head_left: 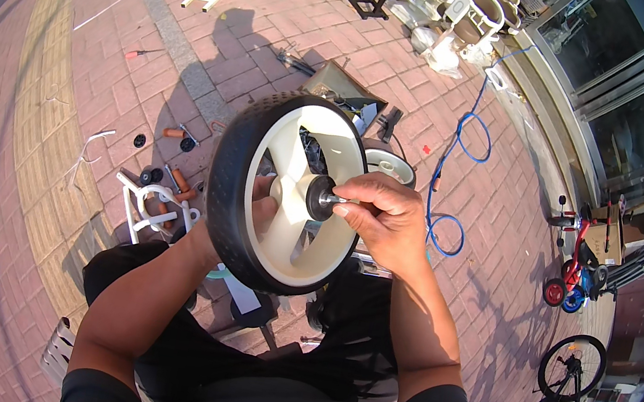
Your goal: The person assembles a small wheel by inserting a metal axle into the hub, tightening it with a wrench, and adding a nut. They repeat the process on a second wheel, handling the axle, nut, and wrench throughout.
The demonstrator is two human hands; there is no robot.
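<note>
Black rubber and cream plastic fill the middle of the view: a wheel [289, 193] with a knobbly tyre and broad cream spokes is held up in front of the person's chest, tilted so its face looks up and to the right. It hides most of the left hand [260, 206]; only a few fingers show through the gap between the spokes, curled around a spoke from behind, so the hand is closed on the wheel, though the thumb and palm cannot be made out. The right hand [383, 218] is also closed, thumb and forefinger pinched on a small metal pin [334, 200] at the dark hub [317, 197] (whether the pin sits inside the hub or only touches it is hard to tell). The other right fingers are folded under the palm. Both forearms rise from the lower edge, the left one bent inward behind the tyre, the right one angled up and left with the wrist cocked toward the hub. Behind the wheel a second, smaller wheel [386, 163] is partly covered, and a blue hose [446, 179] loops across the brick paving [90, 60] to the right. White frame parts [147, 202] lie on the ground at the left, half hidden by the left arm.
</note>
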